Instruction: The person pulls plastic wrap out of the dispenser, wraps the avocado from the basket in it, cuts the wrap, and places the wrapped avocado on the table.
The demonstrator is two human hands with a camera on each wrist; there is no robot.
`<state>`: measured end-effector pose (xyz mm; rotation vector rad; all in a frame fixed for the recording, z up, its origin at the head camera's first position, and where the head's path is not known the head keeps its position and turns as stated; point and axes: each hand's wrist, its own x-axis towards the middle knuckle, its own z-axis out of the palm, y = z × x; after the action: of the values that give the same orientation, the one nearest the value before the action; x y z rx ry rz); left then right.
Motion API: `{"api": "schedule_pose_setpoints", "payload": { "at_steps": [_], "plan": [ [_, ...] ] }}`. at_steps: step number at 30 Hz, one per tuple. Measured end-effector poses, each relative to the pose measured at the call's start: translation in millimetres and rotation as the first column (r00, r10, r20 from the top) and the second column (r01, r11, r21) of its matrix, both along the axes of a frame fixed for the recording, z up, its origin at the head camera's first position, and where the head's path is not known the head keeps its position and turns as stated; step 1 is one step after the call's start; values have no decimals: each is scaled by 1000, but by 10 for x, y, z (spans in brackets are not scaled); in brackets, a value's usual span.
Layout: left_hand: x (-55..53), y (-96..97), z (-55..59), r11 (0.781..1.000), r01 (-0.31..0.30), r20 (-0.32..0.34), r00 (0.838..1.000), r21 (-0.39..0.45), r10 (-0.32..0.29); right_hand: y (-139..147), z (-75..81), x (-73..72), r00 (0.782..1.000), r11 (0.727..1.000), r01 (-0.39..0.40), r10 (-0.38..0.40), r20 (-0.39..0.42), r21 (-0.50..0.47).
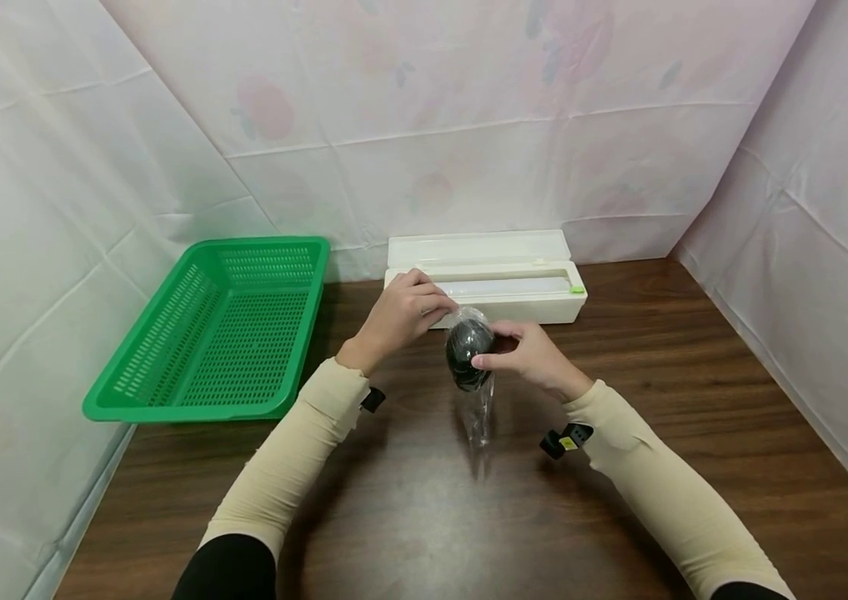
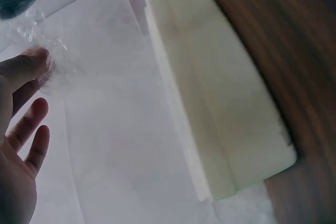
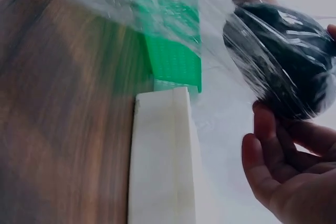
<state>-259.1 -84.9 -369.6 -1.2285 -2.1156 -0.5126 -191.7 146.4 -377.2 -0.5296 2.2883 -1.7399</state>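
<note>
A dark, smooth oval object (image 1: 469, 346), its exact kind unclear, is wrapped in clear cling film and held above the table. My right hand (image 1: 532, 358) grips it from the right, thumb on the near side and fingers behind. Loose film (image 1: 478, 417) hangs below it in a narrow tail. At the upper left of the object, my left hand (image 1: 407, 308) pinches a gathered bit of film (image 2: 55, 64) between thumb and fingertips. The other left fingers are spread, as the left wrist view shows. In the right wrist view, film stretches tight over the dark object (image 3: 283, 56).
Behind the hands stands a white cling film box (image 1: 536, 312), lid raised, with a roll (image 1: 506, 287) inside and a green slider at its right end. A green perforated basket (image 1: 311, 333) sits on the left of the wooden table (image 1: 424, 517). Patterned cloth hangs around the table.
</note>
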Motion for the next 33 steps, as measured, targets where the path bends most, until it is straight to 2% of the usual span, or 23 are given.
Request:
{"api": "schedule_pose_setpoints", "payload": {
  "at_steps": [4, 7, 12, 17, 20, 22, 27, 29, 32, 33],
  "plan": [
    [2, 1, -49, 1000, -4, 96, 995, 10, 3, -6, 12, -10, 1000, 998, 27, -27, -14, -56],
    [14, 2, -70, 999, -18, 188, 982, 29, 13, -12, -1, -21, 1000, 997, 26, -27, -15, -72],
    [23, 23, -115, 998, -47, 337, 941, 50, 27, -33, -30, -26, 1000, 996, 14, -17, -27, -88],
    [29, 66, -138, 994, -92, 442, 895, 56, 58, -53, -38, -26, 999, 992, 36, -38, -21, -122],
    [36, 80, -147, 992, -118, 494, 866, 50, 78, -52, -33, -24, 998, 990, 62, -65, -13, -127],
    [42, 78, -156, 992, -118, 518, 852, 47, 76, -47, -28, -21, 997, 990, 81, -82, -3, -117],
    [52, 32, -194, 996, -67, 559, 829, 60, 22, -36, -25, -23, 994, 989, 108, -104, 38, -104],
    [49, 6, -204, 996, -49, 587, 809, 68, 0, -31, -28, -30, 994, 989, 107, -103, 44, -102],
    [38, -28, -206, 995, -49, 619, 785, 87, -16, -21, -41, -42, 994, 990, 104, -101, 35, -94],
    [33, -38, -203, 994, -56, 620, 784, 96, -16, -17, -47, -46, 994, 991, 105, -103, 28, -87]
  ]
}}
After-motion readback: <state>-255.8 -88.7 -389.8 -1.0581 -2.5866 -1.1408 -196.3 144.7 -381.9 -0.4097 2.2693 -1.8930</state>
